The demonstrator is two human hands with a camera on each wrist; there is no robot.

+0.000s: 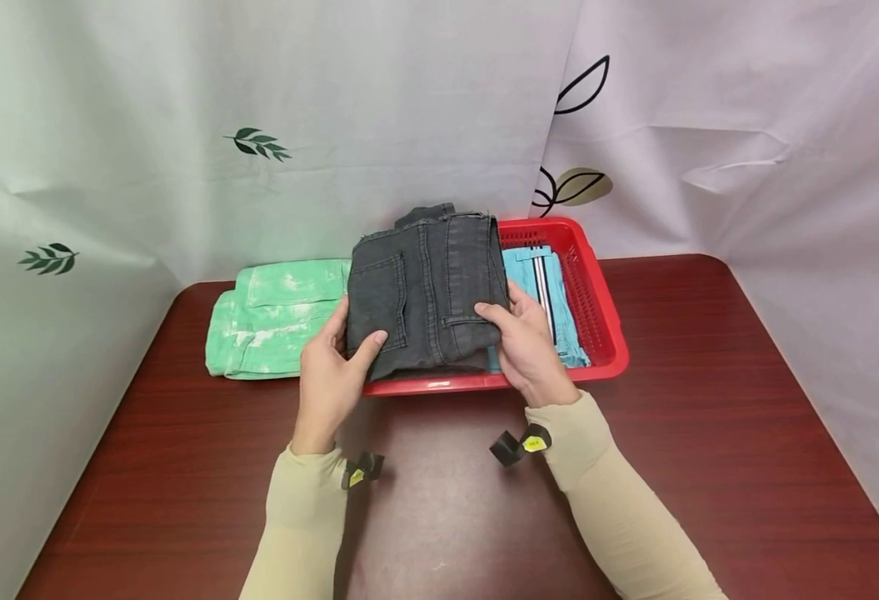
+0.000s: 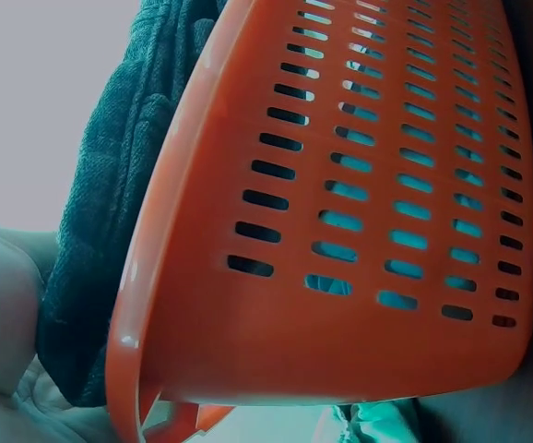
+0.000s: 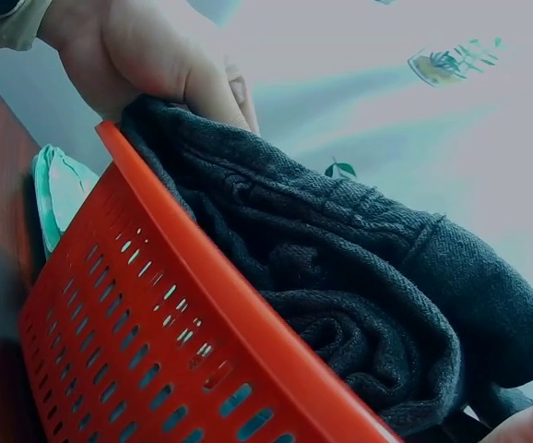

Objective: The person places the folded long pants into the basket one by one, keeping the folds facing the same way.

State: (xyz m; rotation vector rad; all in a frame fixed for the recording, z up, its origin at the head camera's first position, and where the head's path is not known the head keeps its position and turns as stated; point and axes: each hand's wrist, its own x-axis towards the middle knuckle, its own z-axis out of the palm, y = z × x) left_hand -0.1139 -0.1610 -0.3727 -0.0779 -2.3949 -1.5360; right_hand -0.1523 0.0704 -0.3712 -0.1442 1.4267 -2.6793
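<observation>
White curtains [image 1: 409, 100] with leaf prints hang behind and to the sides, and a reddish-brown table [image 1: 709, 433] spreads out below. Centre stage, it's the black jeans [image 1: 426, 287], a folded bundle with a pocket and stitched seams facing up, tilted over the left part of a red basket [image 1: 608, 308]. Both hands are on them! Left hand [image 1: 330, 371] grips the near left corner, thumb across the top; right hand [image 1: 525, 342] grips the right side, thumb laid on the denim beside a seam. And look at the right wrist view: layers curl round inside that bundle, right up against the rim; whether the rim bears any weight, you cannot tell.

Just beside the jeans, in the basket's right part, lies a light-blue garment [image 1: 560, 308] with a black-and-white stripe, partly covered by the right hand. Over to the left, outside the basket, a green garment [image 1: 282, 321] with white patches sits folded on the table. Nearest us, two beige sleeves [image 1: 619, 500] reach in, each wrist wearing a black strap [image 1: 512, 448] with a yellow tag.
</observation>
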